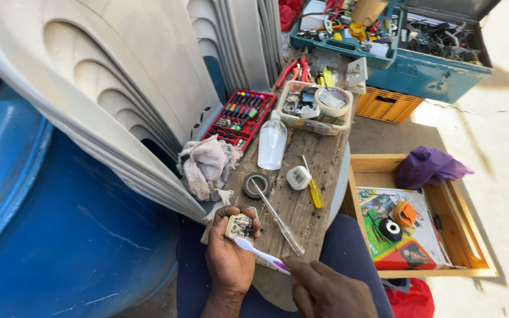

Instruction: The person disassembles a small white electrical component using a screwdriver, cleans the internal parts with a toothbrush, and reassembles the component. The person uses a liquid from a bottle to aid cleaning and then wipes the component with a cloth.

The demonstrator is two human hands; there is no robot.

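Small switch part [240, 225]: gripped in clenched fingers of left hand [229, 253], near edge of wooden board [301, 206]. White toothbrush [260, 254] pinched in right hand [325, 291], head against part, so brushing judged under way, not finished. Screwdriver [279, 218], spray bottle [271, 141], rag [206, 166] farther off, untouched.

On the board [307, 159] a bottle [271, 143] stands behind the tape roll [256, 185] (a rag [206, 165] lies left); the drawer [419, 265] sits right.
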